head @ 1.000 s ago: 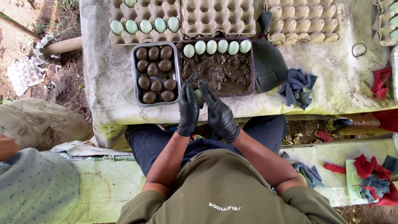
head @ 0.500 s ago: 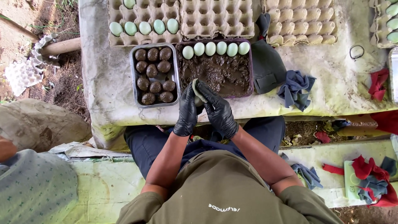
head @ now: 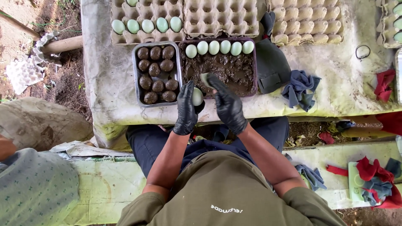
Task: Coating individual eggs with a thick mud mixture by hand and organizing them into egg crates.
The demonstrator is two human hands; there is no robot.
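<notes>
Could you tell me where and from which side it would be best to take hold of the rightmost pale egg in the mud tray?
Probably by its long sides, coming from above. The rightmost pale egg lies at the end of the row at the far rim of the mud tray, a neighbour close on its left, so its top and the tray-wall side look freest.

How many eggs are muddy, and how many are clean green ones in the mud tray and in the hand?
Muddy eggs in the grey tray: 10
Clean eggs in the mud tray: 6
Egg in the left hand: 1
Total: 17

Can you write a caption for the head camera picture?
Gloved left hand holds a pale egg beside the mud tray.
</notes>
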